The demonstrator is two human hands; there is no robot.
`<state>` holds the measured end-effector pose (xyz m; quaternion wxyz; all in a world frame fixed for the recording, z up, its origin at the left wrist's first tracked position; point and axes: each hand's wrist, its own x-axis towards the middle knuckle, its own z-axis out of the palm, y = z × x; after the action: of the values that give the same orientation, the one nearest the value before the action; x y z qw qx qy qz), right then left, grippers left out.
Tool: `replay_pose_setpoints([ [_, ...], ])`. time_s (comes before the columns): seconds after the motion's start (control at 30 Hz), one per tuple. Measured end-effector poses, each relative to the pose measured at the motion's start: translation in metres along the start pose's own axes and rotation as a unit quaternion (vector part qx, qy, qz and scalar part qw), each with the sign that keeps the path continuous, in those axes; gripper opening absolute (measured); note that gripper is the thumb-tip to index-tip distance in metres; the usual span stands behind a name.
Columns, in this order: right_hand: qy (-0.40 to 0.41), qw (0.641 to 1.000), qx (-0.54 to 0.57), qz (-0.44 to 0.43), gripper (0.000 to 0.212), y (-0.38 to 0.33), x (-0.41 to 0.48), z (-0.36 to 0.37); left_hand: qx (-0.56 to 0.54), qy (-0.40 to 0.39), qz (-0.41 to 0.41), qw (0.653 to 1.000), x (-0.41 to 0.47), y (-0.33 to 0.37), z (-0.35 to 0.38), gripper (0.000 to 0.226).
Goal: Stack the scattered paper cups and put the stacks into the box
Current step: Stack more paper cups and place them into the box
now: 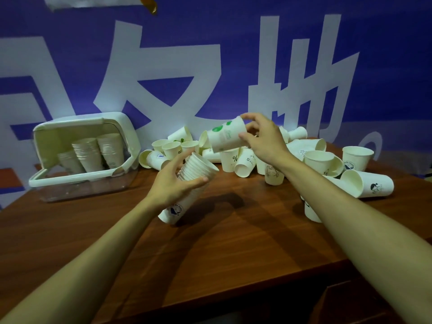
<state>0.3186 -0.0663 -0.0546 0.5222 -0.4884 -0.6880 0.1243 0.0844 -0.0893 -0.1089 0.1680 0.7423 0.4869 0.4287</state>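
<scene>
Head view: both hands hold cups above the tabletop (233, 230).
Left hand (174, 183) wraps a tilted stack (194, 181); right hand (264, 139) pinches a green-dotted cup (225, 136), right of the box (86, 155).

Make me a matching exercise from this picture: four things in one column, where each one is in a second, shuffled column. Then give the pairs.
Things
1. cup with green dots
2. stack of nested cups
3. clear box
4. cup with black print

Places
A. lying on its side on the table's right
B. in the right hand
C. on the table's left, stacks inside
D. in the left hand

Pairs: 1-B, 2-D, 3-C, 4-A
</scene>
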Motion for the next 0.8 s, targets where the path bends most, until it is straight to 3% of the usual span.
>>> replay_pose_setpoints([
  [0.23, -0.197, 0.978, 0.014, -0.067, 0.035, -0.009, -0.010, 0.019, 0.001, 0.004, 0.007, 1.000, -0.003, 0.000, 0.002, 0.091],
  [0.37, -0.311, 0.949, 0.026, -0.049, 0.035, -0.012, -0.014, 0.018, 0.004, -0.004, 0.027, 1.000, -0.004, 0.005, 0.012, 0.084],
  [0.57, -0.224, 0.958, -0.177, 0.002, 0.026, 0.010, -0.011, -0.035, 0.027, -0.059, 0.075, 0.995, 0.003, 0.018, 0.037, 0.074],
  [0.7, -0.213, 0.886, -0.396, 0.111, 0.042, 0.035, -0.021, -0.084, 0.069, -0.058, 0.080, 0.993, 0.010, 0.029, 0.057, 0.073],
  [0.8, -0.297, 0.820, -0.452, 0.188, 0.069, 0.044, -0.031, -0.104, 0.080, -0.052, 0.081, 0.992, 0.014, 0.033, 0.067, 0.073],
])
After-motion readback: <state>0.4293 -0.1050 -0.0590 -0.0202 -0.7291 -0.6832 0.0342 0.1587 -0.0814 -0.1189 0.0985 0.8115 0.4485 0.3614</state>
